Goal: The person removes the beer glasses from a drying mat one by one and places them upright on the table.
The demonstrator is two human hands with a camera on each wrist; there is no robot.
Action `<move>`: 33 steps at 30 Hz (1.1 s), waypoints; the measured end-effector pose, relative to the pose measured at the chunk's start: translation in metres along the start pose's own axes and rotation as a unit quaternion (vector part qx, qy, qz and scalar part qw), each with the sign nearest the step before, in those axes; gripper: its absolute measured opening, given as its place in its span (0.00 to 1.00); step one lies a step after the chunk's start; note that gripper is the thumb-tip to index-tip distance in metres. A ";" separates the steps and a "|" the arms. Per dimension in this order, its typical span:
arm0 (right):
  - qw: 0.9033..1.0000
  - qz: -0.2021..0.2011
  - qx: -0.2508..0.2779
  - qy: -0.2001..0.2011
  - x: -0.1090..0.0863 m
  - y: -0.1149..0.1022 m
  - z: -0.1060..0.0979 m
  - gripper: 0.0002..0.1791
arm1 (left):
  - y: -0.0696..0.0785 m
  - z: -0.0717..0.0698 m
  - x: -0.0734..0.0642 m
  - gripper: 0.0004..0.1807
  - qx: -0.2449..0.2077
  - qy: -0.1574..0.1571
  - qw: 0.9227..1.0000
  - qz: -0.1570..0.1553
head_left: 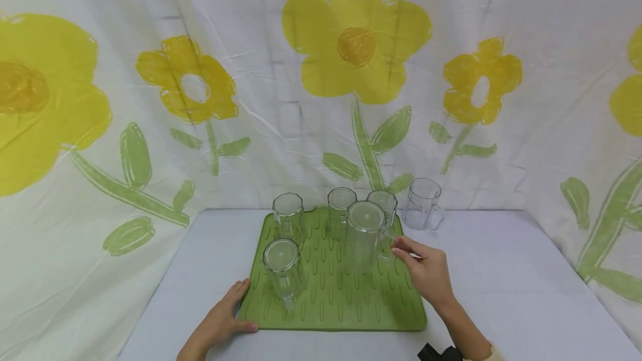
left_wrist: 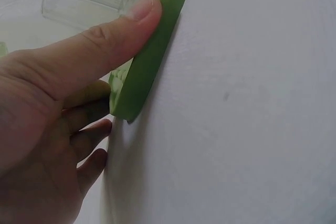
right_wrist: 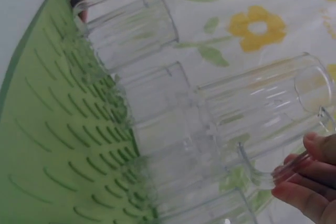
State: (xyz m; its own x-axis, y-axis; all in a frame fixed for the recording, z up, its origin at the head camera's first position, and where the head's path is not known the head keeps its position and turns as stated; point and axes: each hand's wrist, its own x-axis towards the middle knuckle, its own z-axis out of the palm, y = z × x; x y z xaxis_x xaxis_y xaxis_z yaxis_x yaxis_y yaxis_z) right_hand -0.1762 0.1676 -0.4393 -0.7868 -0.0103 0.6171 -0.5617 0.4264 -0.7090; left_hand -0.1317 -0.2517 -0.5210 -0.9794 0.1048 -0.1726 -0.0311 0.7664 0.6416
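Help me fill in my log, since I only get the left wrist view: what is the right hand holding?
Observer: The right hand pinches a clear glass mug by its handle.
Operator: Is it touching the green mat?
Observer: No, the right wrist view shows it raised above the mat.
Operator: Are any others standing off the mat?
Observer: Yes, a lone mug stands on the white table, beside the mat's far right corner.

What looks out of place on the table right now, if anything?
One glass mug stands on the white table, off the far right corner of the green mat. It looks odd because four other mugs stand on the mat. No spill or damage shows.
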 end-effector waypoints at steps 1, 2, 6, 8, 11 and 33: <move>1.000 0.001 -0.002 -0.002 0.002 -0.001 -0.001 0.12 | 0.000 0.000 0.000 0.62 -0.001 0.000 1.000 0.000; 1.000 0.001 -0.002 -0.005 0.004 -0.002 -0.002 0.12 | 0.000 0.000 0.000 0.62 -0.001 0.000 1.000 -0.001; 1.000 0.007 0.004 -0.011 0.011 -0.007 -0.005 0.12 | 0.001 0.000 0.001 0.63 0.000 -0.002 1.000 -0.004; 1.000 0.010 0.007 -0.013 0.014 -0.009 -0.006 0.12 | 0.001 -0.001 0.001 0.63 0.001 -0.004 1.000 -0.005; 1.000 0.009 0.006 -0.016 0.018 -0.010 -0.007 0.11 | 0.002 -0.001 0.000 0.63 0.006 -0.006 1.000 -0.005; 0.999 0.014 0.004 -0.030 0.029 -0.012 -0.015 0.12 | 0.003 -0.002 -0.001 0.61 0.015 -0.007 1.000 0.001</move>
State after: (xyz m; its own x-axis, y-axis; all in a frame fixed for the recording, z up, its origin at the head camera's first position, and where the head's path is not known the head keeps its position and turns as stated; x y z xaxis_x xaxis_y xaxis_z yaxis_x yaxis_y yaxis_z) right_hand -0.1882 0.1758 -0.4080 -0.8166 -0.0528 0.5748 -0.5405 0.4195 -0.7293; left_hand -0.1315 -0.2510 -0.5176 -0.9764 0.1161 -0.1819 -0.0219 0.7852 0.6188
